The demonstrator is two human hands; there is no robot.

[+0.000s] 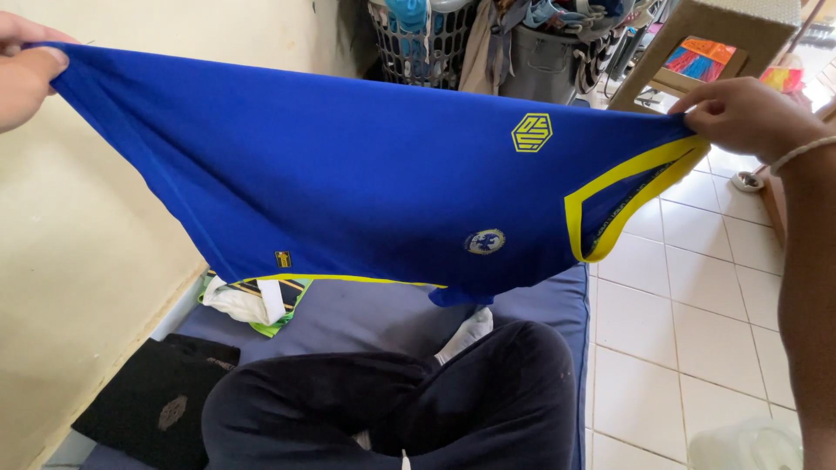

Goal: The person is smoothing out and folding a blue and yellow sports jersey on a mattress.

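I hold the blue shirt (348,183) up in the air, stretched wide over the gray mat (557,300). My left hand (26,74) pinches one end — my right hand (740,117) pinches the yellow collar. I think I'm spreading it; next it needs laying flat.

Arms: bare, no sleeves in view.
Right wrist: thin pale cord bracelet (805,153).
Legs: dark navy trousers (392,400), faintly speckled at one knee.
Foot: white sock (466,335).
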